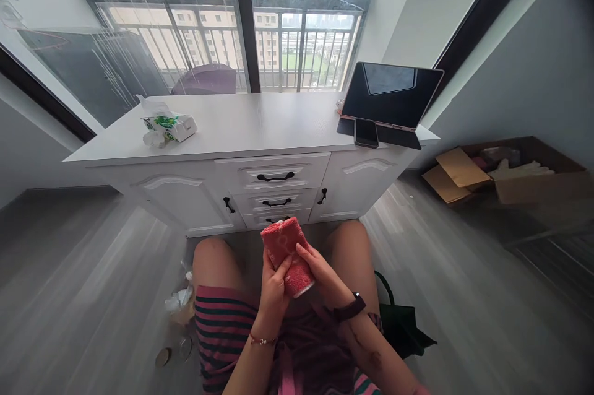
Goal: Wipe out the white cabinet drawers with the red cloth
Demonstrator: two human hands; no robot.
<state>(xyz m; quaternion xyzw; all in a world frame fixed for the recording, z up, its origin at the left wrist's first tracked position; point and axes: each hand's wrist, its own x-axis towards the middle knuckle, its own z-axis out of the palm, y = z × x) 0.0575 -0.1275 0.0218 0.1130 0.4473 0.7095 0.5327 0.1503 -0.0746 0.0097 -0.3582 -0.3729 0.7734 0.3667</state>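
A folded red cloth (288, 256) with a pale pattern and a whitish lower edge is held up above my lap, between my knees. My left hand (275, 280) grips its left side, the thumb lying across the front. On the right side, my right hand (320, 271) holds the same cloth, its thumb near the middle and the other fingers hidden. Beyond the cloth stands a white cabinet (269, 129) with drawers and black handles.
On the cabinet top are a tissue pack (179, 127) at left, a tablet (392, 95) and a phone (366, 133) at right. An open cardboard box (542, 187) sits on the floor at right, a dark green bag (401, 327) beside my right leg, crumpled tissues (179, 300) at left.
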